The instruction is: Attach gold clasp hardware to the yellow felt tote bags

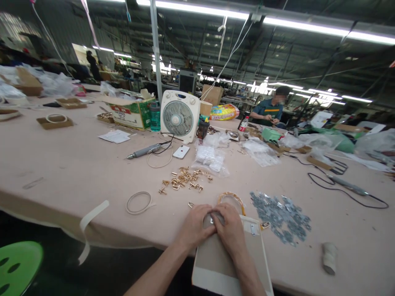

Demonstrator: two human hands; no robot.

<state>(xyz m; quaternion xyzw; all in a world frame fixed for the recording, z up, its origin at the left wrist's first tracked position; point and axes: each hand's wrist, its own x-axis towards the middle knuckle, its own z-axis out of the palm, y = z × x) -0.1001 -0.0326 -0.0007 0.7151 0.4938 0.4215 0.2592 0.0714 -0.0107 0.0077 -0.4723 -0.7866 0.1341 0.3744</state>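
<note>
Both hands meet at the top edge of a beige bag (216, 263) that lies flat at the table's near edge. My left hand (196, 224) and my right hand (230, 230) have their fingers closed, pinching a small metal fitting on the bag's rim between them. The bag's golden curved handle (231, 197) arches just beyond my fingers. A scatter of small gold metal clasps (185, 179) lies on the table beyond my left hand. To the right of my right hand sits a pile of small silvery packets (280, 216).
A white box fan (180, 116), a phone (181, 151), a pen-like tool (145, 151) and plastic bags (211, 158) lie further back. A tape ring (138, 202) lies left of my hands, a paper roll (329, 257) at the right. A person (270, 111) works across the table. A green stool (18, 265) stands lower left.
</note>
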